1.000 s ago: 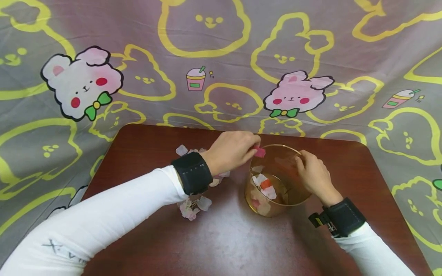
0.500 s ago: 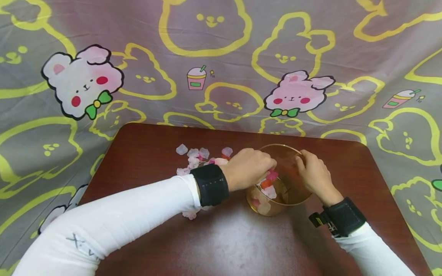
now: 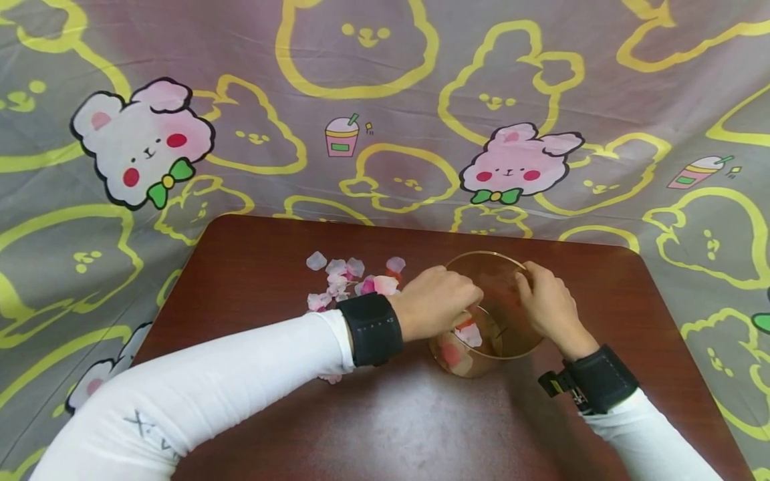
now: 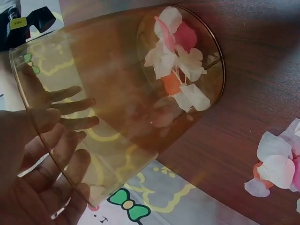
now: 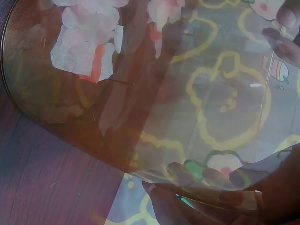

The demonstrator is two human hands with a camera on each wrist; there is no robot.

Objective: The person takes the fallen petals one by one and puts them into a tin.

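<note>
Sitting tilted on the worktop between both hands, amber glass jar with petals at its bottom, loose petals scattered just left of it. Gripping the far rim, right hand with fingers curled over the edge; dipping into the mouth, left hand, fingers relaxed and holding nothing. Gone from the left fingers since a moment ago, the pink petal, now down among the others.

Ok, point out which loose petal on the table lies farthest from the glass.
The pale petal at the far left of the scatter. It lies alone, apart from the cluster, farthest from the glass.
</note>
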